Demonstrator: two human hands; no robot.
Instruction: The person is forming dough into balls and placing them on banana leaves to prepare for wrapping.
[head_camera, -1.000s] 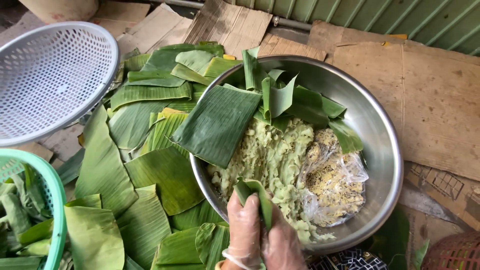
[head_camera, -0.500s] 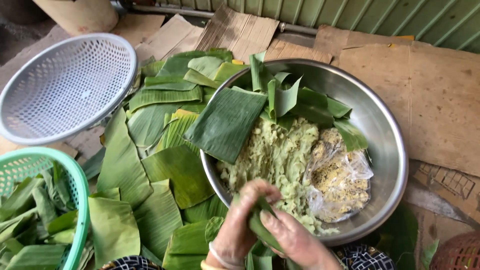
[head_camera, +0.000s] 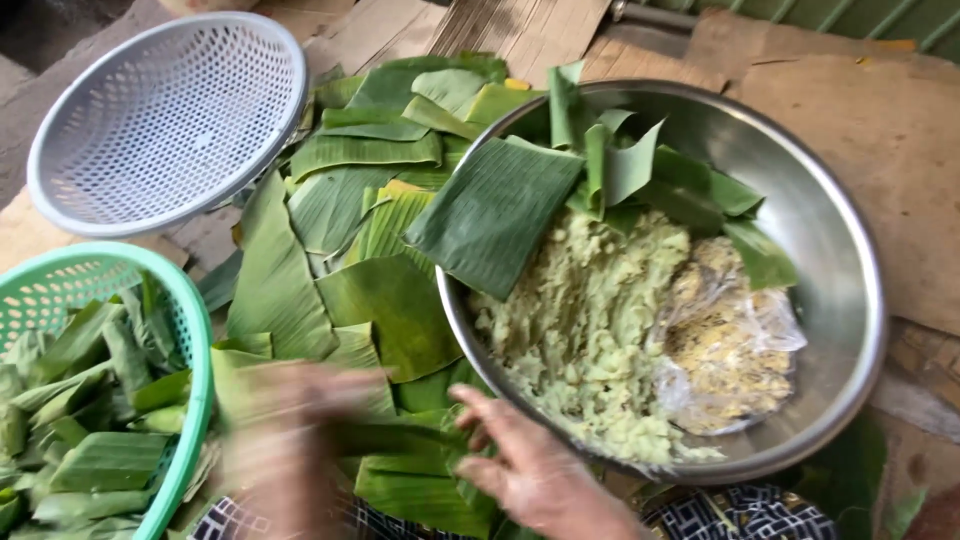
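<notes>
A folded green banana-leaf strip (head_camera: 400, 440) lies at the near edge, its long axis running left to right, between the blurred left hand (head_camera: 285, 440) and the right hand (head_camera: 530, 470). The right hand's fingers pinch the strip's right end; whether the left hand grips it I cannot tell.

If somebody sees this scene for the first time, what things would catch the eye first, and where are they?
The big steel bowl at right stands out, holding pale green dough and a plastic bag of yellowish filling. Beside it, at centre, lies a spread of banana leaves. Below, the blurred left hand and the right hand handle a leaf, between a green basket and the bowl.
</notes>
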